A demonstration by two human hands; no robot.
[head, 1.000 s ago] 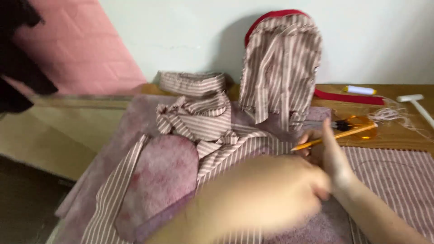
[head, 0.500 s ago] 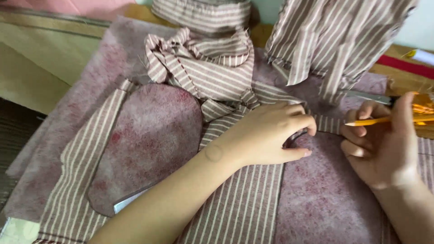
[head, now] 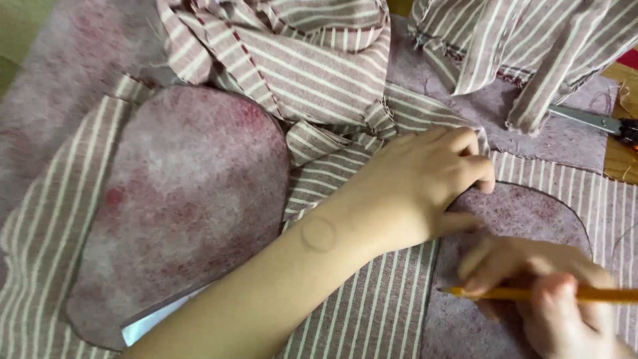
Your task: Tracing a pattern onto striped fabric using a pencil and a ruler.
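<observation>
My left hand [head: 419, 189] lies flat, fingers bent, pressing the edge of a rounded mauve felt piece [head: 518, 213] down on pink-and-white striped fabric [head: 372, 306]. My right hand [head: 551, 292] sits low at the right, blurred, gripping an orange pencil [head: 531, 293] whose tip points left onto the felt piece's lower edge. A second, larger rounded felt piece [head: 186, 199] lies to the left on the same striped cloth.
Bunched striped fabric [head: 299, 60] is piled above my left hand, and another striped garment part [head: 525, 46] hangs at the top right. Scissors [head: 598, 121] lie at the right edge on a wooden table [head: 621, 159]. A white paper corner [head: 149, 326] shows under the large felt piece.
The view has moved closer and downward. My right hand has come down and left with the pencil, from beside the felt piece to its lower edge. My left hand stays pressing.
</observation>
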